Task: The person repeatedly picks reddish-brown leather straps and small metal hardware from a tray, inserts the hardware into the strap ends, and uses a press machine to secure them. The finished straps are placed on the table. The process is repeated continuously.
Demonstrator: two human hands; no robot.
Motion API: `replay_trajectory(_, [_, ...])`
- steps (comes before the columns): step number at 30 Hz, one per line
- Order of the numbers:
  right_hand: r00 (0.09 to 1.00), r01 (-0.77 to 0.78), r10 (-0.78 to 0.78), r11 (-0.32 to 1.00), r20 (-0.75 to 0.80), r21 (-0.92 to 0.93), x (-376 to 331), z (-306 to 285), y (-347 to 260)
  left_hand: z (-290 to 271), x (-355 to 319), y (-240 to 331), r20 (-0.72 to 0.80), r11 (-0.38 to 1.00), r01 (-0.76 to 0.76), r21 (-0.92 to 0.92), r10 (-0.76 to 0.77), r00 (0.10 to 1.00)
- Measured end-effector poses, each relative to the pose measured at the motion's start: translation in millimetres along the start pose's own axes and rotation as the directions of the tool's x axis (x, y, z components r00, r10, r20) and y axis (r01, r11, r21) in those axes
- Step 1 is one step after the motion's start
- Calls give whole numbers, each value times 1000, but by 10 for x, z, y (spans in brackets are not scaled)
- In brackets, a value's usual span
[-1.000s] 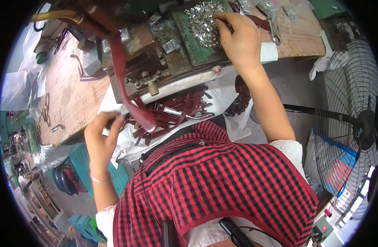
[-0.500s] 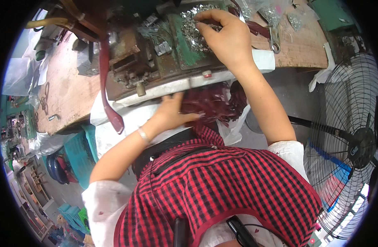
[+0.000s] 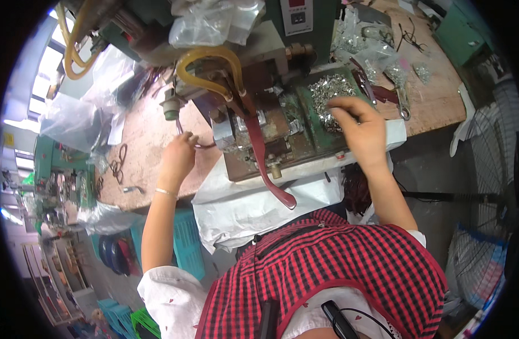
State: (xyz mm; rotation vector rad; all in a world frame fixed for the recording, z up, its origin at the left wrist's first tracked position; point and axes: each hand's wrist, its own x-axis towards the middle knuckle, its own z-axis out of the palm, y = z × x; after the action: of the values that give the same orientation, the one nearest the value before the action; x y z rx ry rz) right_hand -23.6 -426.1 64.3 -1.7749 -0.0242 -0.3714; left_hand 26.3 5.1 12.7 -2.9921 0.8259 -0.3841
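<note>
My left hand (image 3: 179,159) is closed beside the green-tipped nozzle (image 3: 171,110), left of the bench machine. A thin dark red piece (image 3: 205,146), seemingly a glasses temple, sticks out of its fingers. My right hand (image 3: 362,133) hovers at a heap of small silvery metal parts (image 3: 333,93) on a green tray, thumb and fingers pinched together. What the pinch holds, if anything, is too small to make out. Between the hands, another dark red glasses temple (image 3: 259,152) is clamped in the machine (image 3: 237,121), its curved end hanging over the front edge.
Yellow hoses (image 3: 211,53) loop above the machine. A wrench (image 3: 404,104) and plastic bags of small parts (image 3: 395,73) lie at the right. White sheeting (image 3: 265,206) covers my lap, with more dark red temples (image 3: 356,189) beside it. A large fan (image 3: 485,158) stands right.
My left hand has left the pile of dark red temples at my lap and moved up and left to the nozzle. My right hand stays at the metal parts. The view has shifted.
</note>
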Motion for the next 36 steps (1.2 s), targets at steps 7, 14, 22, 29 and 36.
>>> replay_trajectory(7, [994,78,-92,968,50,238,169,926,-360,264,24,-126,-7,993,32,115,-32,999])
replay_trajectory(14, [998,-30,5,904,60,426,52,1046,-528,-842,220,730,-340,157,-321,-934,-668,662])
replay_trajectory(22, [992,68,-98,945,77,321,-192,985,-807,-1373,594,1047,-600,384,-462,-800,-477,642])
replay_trajectory(29, [963,43,-254,495,-96,-868,-32,63,364,-956,514,1617,-723,813,-491,-314,131,678])
replay_trajectory(36, [975,12,-135,821,-174,-571,217,-17,442,-775,527,1590,-735,828,-505,-245,181,654])
